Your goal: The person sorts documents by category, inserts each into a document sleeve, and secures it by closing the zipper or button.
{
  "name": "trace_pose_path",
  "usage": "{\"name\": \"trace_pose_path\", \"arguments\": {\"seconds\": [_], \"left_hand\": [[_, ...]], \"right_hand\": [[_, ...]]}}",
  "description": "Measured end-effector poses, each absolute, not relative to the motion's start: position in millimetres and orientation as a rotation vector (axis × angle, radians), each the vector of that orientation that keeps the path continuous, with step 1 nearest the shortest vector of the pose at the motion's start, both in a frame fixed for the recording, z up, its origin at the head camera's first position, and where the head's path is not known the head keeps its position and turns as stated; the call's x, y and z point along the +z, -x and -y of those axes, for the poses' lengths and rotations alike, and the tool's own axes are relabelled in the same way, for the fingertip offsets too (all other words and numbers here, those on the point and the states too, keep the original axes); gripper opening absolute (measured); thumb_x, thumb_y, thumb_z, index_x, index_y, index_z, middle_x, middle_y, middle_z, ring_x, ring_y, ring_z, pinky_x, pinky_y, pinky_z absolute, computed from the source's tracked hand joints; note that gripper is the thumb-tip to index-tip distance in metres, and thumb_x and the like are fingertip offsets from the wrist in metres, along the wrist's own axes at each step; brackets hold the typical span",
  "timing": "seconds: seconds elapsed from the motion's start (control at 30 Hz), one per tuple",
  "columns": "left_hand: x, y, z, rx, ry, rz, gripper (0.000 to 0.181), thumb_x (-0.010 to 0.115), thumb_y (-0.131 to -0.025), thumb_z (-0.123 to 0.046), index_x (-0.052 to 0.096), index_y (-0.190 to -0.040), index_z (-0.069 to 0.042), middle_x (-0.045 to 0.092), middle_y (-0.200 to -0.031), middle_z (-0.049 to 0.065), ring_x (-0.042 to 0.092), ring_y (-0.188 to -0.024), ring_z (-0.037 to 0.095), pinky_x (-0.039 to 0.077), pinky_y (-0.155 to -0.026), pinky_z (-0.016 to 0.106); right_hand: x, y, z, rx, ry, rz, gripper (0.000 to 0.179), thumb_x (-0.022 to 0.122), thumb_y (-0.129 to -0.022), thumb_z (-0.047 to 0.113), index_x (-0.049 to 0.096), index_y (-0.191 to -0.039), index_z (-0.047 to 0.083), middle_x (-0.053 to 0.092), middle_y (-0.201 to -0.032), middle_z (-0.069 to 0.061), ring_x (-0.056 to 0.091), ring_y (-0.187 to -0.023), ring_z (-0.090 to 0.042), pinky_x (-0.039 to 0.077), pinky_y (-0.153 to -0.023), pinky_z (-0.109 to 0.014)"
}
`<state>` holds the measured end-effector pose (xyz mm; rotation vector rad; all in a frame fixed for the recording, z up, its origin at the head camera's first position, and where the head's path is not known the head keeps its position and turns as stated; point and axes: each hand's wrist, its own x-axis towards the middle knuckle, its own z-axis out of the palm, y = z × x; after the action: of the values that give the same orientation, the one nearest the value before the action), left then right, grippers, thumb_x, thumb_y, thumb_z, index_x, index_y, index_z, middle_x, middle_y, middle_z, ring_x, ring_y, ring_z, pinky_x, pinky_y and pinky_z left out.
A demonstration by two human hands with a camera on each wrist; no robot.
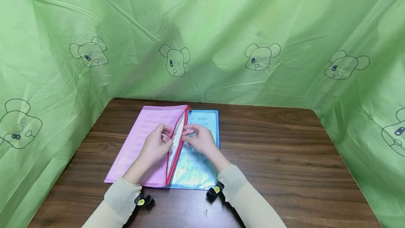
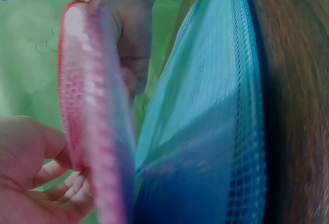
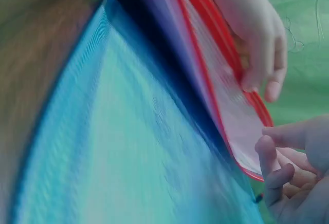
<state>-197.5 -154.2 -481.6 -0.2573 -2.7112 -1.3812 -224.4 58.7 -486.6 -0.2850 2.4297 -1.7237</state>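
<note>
A pink zip document bag (image 1: 139, 143) with a red zipper edge lies partly over a blue zip document bag (image 1: 199, 164) on the table. Its red-edged mouth gapes, and white printed paper (image 1: 175, 138) shows inside. My left hand (image 1: 157, 143) pinches the near-left lip of that mouth. On the opposite lip, the fingertips of my right hand (image 1: 200, 138) pinch the red edge. From the right wrist view, the raised red edge (image 3: 205, 64) stands up off the blue bag, between both hands. The left wrist view shows the pink bag side-on and blurred.
The brown wooden table (image 1: 269, 157) extends to the right of the bags. A green curtain (image 1: 215, 20) with printed bear heads hangs around its back and sides. Each wrist carries a small black camera (image 1: 215, 191).
</note>
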Motion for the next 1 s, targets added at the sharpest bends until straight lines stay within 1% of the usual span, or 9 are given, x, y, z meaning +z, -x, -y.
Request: {"name": "trace_pose_path", "arguments": {"seconds": [0.13, 0.3, 0.4, 0.5, 0.63, 0.73, 0.8, 0.9, 1.0], "left_hand": [[-483.1, 199.1, 163.1, -1.313, 0.278, 2.754, 0.036, 0.071, -0.087, 0.002, 0.064, -0.122, -0.006, 0.07, -0.104, 0.007, 0.063, -0.081, 0.015, 0.053, -0.072, 0.028], [-483.1, 198.3, 170.9, -1.323, 0.301, 2.802, 0.037, 0.072, -0.086, 0.002, 0.063, -0.121, -0.005, 0.069, -0.103, 0.007, 0.064, -0.082, 0.015, 0.054, -0.07, 0.027], [-481.7, 198.5, 170.3, -1.304, 0.372, 2.85, 0.033, 0.07, -0.088, 0.0, 0.062, -0.12, -0.005, 0.068, -0.1, 0.005, 0.064, -0.081, 0.015, 0.055, -0.07, 0.028], [-481.4, 201.6, 168.4, -1.194, 0.485, 2.9, 0.027, 0.068, -0.09, -0.003, 0.063, -0.117, -0.006, 0.065, -0.093, 0.001, 0.061, -0.078, 0.014, 0.054, -0.07, 0.03], [-484.0, 215.0, 171.5, -1.019, 0.65, 2.891, 0.024, 0.067, -0.092, -0.005, 0.064, -0.116, -0.008, 0.064, -0.091, -0.003, 0.061, -0.08, 0.013, 0.055, -0.074, 0.034], [-485.3, 230.9, 178.4, -0.979, 0.721, 2.872, 0.029, 0.068, -0.093, -0.005, 0.064, -0.121, -0.006, 0.067, -0.102, 0.001, 0.066, -0.092, 0.017, 0.059, -0.086, 0.041], [-484.3, 242.7, 182.9, -0.99, 0.754, 2.876, 0.034, 0.068, -0.094, -0.006, 0.062, -0.128, -0.003, 0.069, -0.114, 0.008, 0.069, -0.104, 0.024, 0.059, -0.095, 0.047], [-480.5, 260.8, 188.2, -0.983, 0.795, 2.892, 0.043, 0.068, -0.098, -0.01, 0.057, -0.138, -0.001, 0.067, -0.132, 0.016, 0.067, -0.121, 0.034, 0.055, -0.106, 0.054], [-474.7, 278.4, 190.5, -0.962, 0.797, 2.917, 0.05, 0.07, -0.101, -0.016, 0.053, -0.147, -0.004, 0.062, -0.145, 0.016, 0.061, -0.135, 0.038, 0.049, -0.114, 0.058]], "right_hand": [[-483.8, 228.0, -73.3, -1.603, 0.33, -2.496, 0.042, 0.08, -0.1, 0.014, 0.071, -0.14, 0.006, 0.082, -0.109, -0.001, 0.077, -0.077, -0.022, 0.047, -0.051, -0.025], [-483.2, 234.0, -91.3, -1.452, 0.41, -2.606, 0.04, 0.08, -0.101, 0.017, 0.072, -0.139, 0.007, 0.081, -0.112, -0.001, 0.072, -0.083, -0.016, 0.057, -0.063, -0.031], [-484.0, 238.6, -102.8, -1.402, 0.456, -2.677, 0.038, 0.08, -0.101, 0.018, 0.073, -0.136, 0.006, 0.08, -0.111, -0.001, 0.072, -0.089, -0.015, 0.06, -0.07, -0.032], [-485.8, 244.6, -114.9, -1.391, 0.508, -2.736, 0.034, 0.08, -0.101, 0.018, 0.075, -0.132, 0.005, 0.08, -0.108, 0.0, 0.073, -0.092, -0.017, 0.06, -0.072, -0.032], [-488.8, 254.7, -130.1, -1.384, 0.568, -2.778, 0.033, 0.08, -0.102, 0.019, 0.075, -0.131, 0.004, 0.081, -0.111, -0.003, 0.075, -0.096, -0.02, 0.06, -0.076, -0.035], [-490.2, 262.4, -138.7, -1.323, 0.612, -2.805, 0.036, 0.08, -0.102, 0.022, 0.074, -0.133, 0.004, 0.08, -0.12, -0.006, 0.075, -0.101, -0.021, 0.061, -0.083, -0.038], [-488.6, 266.9, -142.3, -1.275, 0.637, -2.817, 0.041, 0.081, -0.101, 0.024, 0.072, -0.135, 0.003, 0.078, -0.127, -0.008, 0.075, -0.107, -0.023, 0.061, -0.089, -0.042], [-483.3, 273.5, -144.8, -1.217, 0.664, -2.833, 0.049, 0.081, -0.101, 0.027, 0.068, -0.142, 0.003, 0.073, -0.137, -0.01, 0.072, -0.117, -0.027, 0.06, -0.096, -0.045], [-476.5, 279.9, -145.4, -1.183, 0.683, -2.836, 0.059, 0.083, -0.1, 0.03, 0.063, -0.149, 0.005, 0.068, -0.146, -0.01, 0.069, -0.126, -0.029, 0.059, -0.099, -0.047]]}}
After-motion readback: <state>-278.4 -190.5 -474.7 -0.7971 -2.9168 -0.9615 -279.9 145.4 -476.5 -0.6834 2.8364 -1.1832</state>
